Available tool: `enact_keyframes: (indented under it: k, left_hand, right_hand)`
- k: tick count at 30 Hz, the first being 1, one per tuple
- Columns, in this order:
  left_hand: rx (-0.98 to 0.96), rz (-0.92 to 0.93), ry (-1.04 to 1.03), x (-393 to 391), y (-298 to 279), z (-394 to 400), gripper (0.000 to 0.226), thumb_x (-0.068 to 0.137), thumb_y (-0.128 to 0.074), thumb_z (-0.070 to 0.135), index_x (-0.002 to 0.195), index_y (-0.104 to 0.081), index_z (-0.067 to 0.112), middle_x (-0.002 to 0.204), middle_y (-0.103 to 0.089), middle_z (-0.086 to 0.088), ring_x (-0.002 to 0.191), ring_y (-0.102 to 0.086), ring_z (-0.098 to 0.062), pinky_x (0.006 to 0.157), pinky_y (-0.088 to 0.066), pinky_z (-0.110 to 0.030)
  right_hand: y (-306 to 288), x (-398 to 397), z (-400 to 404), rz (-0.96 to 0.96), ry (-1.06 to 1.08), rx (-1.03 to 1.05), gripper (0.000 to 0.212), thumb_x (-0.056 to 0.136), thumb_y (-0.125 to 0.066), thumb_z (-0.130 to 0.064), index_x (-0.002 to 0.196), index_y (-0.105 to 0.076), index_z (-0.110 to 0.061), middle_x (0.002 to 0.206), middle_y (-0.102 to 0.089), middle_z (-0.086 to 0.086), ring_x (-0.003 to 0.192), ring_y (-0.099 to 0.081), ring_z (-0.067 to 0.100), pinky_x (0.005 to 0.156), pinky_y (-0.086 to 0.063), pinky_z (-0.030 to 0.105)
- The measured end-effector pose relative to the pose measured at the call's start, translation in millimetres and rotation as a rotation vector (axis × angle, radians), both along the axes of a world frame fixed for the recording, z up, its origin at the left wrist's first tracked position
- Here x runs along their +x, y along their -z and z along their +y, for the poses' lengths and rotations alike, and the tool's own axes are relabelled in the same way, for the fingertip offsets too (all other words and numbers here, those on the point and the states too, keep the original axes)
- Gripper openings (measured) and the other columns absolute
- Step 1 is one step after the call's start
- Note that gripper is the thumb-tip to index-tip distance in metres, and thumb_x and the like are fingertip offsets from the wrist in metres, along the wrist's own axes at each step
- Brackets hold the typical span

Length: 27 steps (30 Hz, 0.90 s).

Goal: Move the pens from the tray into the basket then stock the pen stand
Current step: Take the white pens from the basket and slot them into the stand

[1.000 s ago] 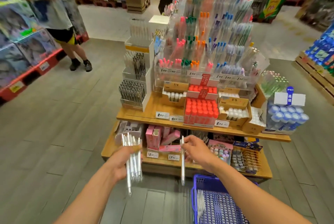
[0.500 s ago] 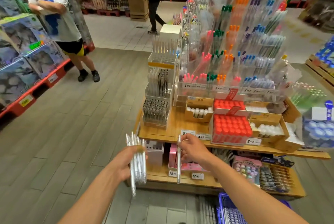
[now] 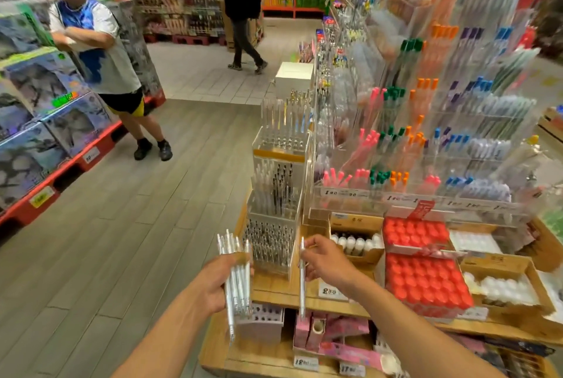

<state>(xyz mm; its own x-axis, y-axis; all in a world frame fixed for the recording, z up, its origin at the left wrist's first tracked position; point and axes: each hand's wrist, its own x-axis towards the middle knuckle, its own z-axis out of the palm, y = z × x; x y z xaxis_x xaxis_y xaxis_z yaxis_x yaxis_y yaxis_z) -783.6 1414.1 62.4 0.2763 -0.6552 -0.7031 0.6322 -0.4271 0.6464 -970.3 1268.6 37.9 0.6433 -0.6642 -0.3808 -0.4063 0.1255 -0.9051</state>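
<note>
Motion blur smears the coloured pens on the tall racks at 2 o'clock, and the price tags cannot be read. The left hand is curled around a bundle of white pens, upright. At its 3 o'clock, the right hand pinches a single pen, near the clear pen stand on the wooden counter.

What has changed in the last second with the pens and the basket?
The view has lifted and swung left: the blue basket has dropped out of sight, and the clear tiered pen stand now sits just above both hands. Unchanged: left hand grips the pen bundle, right hand pinches one upright pen.
</note>
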Motion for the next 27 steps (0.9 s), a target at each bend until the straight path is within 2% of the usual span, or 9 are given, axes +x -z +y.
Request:
enact_keyframes:
  k: [5,11,13,17,21,23,27]
  left_hand:
    - [-0.011,-0.021,0.005,25.6,-7.8,-51.0,0.021,0.088,-0.067,0.007,0.104,-0.061,-0.005,0.068,-0.065,-0.015,0.053,-0.062,-0.023,0.048,-0.056,-0.031]
    - [-0.055,-0.045,0.074,64.6,-25.5,-113.8,0.01,0.091,-0.064,0.008,0.097,-0.063,0.0,0.065,-0.065,-0.013,0.052,-0.062,-0.021,0.05,-0.053,-0.029]
    - [-0.076,-0.05,0.108,78.1,-34.7,-131.9,0.01,0.091,-0.063,0.007,0.099,-0.062,0.0,0.064,-0.065,-0.012,0.052,-0.063,-0.022,0.05,-0.053,-0.03]
    - [-0.133,-0.047,0.191,106.7,-56.5,-163.4,0.019,0.089,-0.062,0.003,0.106,-0.062,-0.004,0.069,-0.068,-0.016,0.057,-0.066,-0.026,0.054,-0.057,-0.035]
    - [-0.195,-0.054,0.293,122.9,-71.2,-189.0,0.028,0.084,-0.063,0.001,0.111,-0.058,-0.005,0.076,-0.066,-0.018,0.065,-0.064,-0.029,0.071,-0.058,-0.044]
    - [-0.201,-0.043,0.326,127.1,-74.8,-199.6,0.026,0.085,-0.061,0.0,0.11,-0.057,-0.004,0.074,-0.065,-0.018,0.065,-0.064,-0.03,0.078,-0.055,-0.048]
    - [-0.174,-0.048,0.336,132.5,-77.0,-217.7,0.021,0.086,-0.062,0.002,0.106,-0.06,-0.002,0.073,-0.066,-0.017,0.063,-0.065,-0.027,0.068,-0.056,-0.042]
  right_hand:
    - [-22.3,23.5,-40.4,-0.032,0.034,-0.008,0.013,0.095,-0.059,-0.016,0.105,-0.055,-0.009,0.091,-0.059,0.011,0.065,-0.06,0.014,0.063,-0.057,0.027]
    - [-52.9,56.4,-87.9,-0.032,0.135,-0.088,0.015,0.096,-0.057,-0.015,0.11,-0.053,-0.011,0.098,-0.057,0.007,0.074,-0.06,0.017,0.066,-0.058,0.03]
    - [-65.3,66.9,-106.3,-0.066,0.175,-0.129,0.014,0.096,-0.057,-0.014,0.109,-0.054,-0.011,0.1,-0.059,0.011,0.074,-0.063,0.019,0.064,-0.058,0.029]
    - [-92.2,82.5,-143.3,-0.193,0.292,-0.17,0.011,0.098,-0.054,-0.017,0.106,-0.055,-0.009,0.097,-0.064,0.019,0.072,-0.068,0.026,0.068,-0.059,0.038]
    - [-117.0,97.3,-171.7,-0.299,0.474,-0.334,0.005,0.1,-0.05,-0.018,0.098,-0.054,-0.017,0.091,-0.063,0.012,0.067,-0.069,0.015,0.062,-0.055,0.024]
    - [-124.7,102.8,-182.5,-0.332,0.576,-0.438,0.007,0.1,-0.049,-0.017,0.096,-0.054,-0.02,0.089,-0.063,0.006,0.068,-0.068,0.008,0.062,-0.054,0.021]
    - [-129.9,110.8,-194.2,-0.301,0.642,-0.608,0.009,0.1,-0.048,-0.021,0.095,-0.052,-0.027,0.09,-0.062,0.004,0.073,-0.065,0.006,0.068,-0.057,0.025]
